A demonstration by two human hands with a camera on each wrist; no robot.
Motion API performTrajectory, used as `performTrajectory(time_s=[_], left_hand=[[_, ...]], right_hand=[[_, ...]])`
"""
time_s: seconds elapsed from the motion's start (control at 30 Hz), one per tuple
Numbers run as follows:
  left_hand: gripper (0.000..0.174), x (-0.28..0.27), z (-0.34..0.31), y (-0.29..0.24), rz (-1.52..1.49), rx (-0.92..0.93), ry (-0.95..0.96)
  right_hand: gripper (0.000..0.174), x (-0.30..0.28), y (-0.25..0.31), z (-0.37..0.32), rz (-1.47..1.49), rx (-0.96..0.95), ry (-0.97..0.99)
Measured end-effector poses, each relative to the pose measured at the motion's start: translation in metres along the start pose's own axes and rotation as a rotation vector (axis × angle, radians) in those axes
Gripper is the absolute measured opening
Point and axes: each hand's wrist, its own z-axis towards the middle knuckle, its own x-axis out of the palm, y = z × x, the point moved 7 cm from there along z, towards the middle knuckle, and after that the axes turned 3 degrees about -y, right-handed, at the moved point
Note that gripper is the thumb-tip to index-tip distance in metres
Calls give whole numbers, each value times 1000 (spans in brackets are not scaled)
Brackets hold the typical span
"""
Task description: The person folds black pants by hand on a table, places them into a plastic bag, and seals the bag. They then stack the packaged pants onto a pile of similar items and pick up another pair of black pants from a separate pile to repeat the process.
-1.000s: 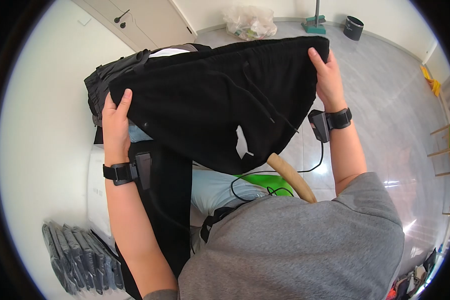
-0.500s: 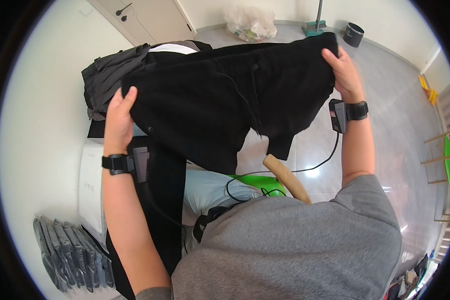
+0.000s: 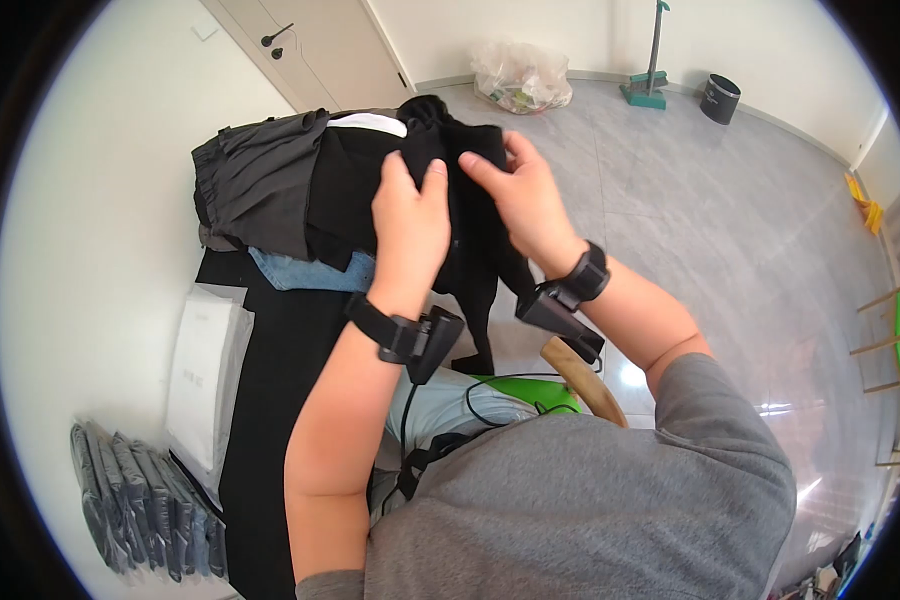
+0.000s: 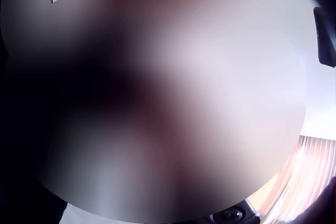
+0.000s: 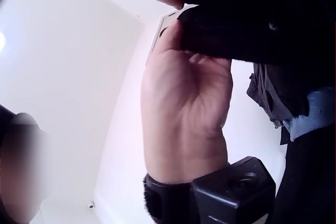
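A black garment [image 3: 470,225] hangs gathered between two hands in the head view, its lower parts drooping. The left hand [image 3: 411,225] grips its left side, thumb on top. Close by on the right, the right hand [image 3: 532,200] pinches the other side near the upper edge. In the right wrist view the right hand [image 5: 186,98] has its fingers behind the dark cloth [image 5: 252,29]. Most of the left wrist view is blurred, and the left hand's hold cannot be made out there.
Grey clothing [image 3: 260,185], more black cloth and blue denim [image 3: 315,270] lie on a black surface [image 3: 270,400]. Beside them are a white package [image 3: 205,370] and several plastic-wrapped dark packs [image 3: 145,500]. A curved wooden piece [image 3: 585,380] stands near the body.
The hands have come together from wide apart, the right one moving far left. The black garment, earlier spread out between them, is now bunched and hangs narrower.
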Motion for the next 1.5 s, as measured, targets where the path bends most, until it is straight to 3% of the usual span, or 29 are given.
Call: performTrajectory(time_s=[0.17, 0.37, 0.43, 0.5, 0.57, 0.6, 0.7, 0.73, 0.77, 0.83, 0.9, 0.97, 1.03, 1.07, 1.1, 1.17, 1.2, 1.3, 1.33, 1.43, 1.5], left_hand=[[33, 4, -9, 1, 38, 46, 103], [56, 11, -27, -5, 156, 37, 252], [62, 12, -37, -11, 284, 106, 261], [63, 9, -41, -10, 256, 95, 256], [65, 10, -47, -18, 201, 278, 268], [67, 11, -52, -17, 251, 370, 266], [65, 10, -50, -15, 77, 298, 405], [62, 2, -39, -14, 128, 356, 438], [58, -11, -21, -16, -21, 201, 478], [68, -44, 6, -44, 209, 450, 266], [78, -54, 16, -62, 184, 659, 252], [84, -52, 18, -81, 293, 760, 304], [87, -38, 17, -83, 388, 685, 588], [74, -37, 17, -88, 291, 726, 562], [74, -37, 18, -93, 285, 722, 577], [54, -24, 21, -84, 295, 319, 804], [40, -21, 22, -83, 250, 392, 723], [40, -19, 33, -80, 274, 329, 682], [39, -21, 40, -80, 311, 347, 638], [36, -34, 57, -88, 298, 322, 586], [29, -42, 64, -94, 330, 302, 555]], right_hand=[[31, 9, -20, -1, -123, -22, 2], [35, 14, -15, -13, -328, -24, 57], [36, 20, -12, -18, -86, 22, 76], [39, 21, 1, -23, -81, 17, 96], [42, 24, 6, -27, -100, 56, 167], [40, 23, 8, -23, 45, 39, 155], [31, 9, 8, -10, 77, 93, 150], [26, 4, 11, -5, 130, 163, 158], [25, 0, 18, -3, 140, 177, 207], [27, 2, 38, -9, 97, 145, 251], [28, 9, 54, -20, 62, 108, 296], [30, 15, 69, -27, 26, 73, 340], [33, 23, 80, -36, -77, -16, 459], [35, 21, 82, -35, -121, -33, 476], [35, 21, 83, -32, -118, -22, 462], [37, 17, 90, -30, -202, -140, 483], [39, 15, 93, -26, -253, -256, 518], [42, -5, 101, -18, -251, -325, 530], [50, -18, 100, -13, -290, -364, 579], [43, -70, 77, -12, -366, -384, 482], [41, -105, 37, -21, -539, -248, 504]])
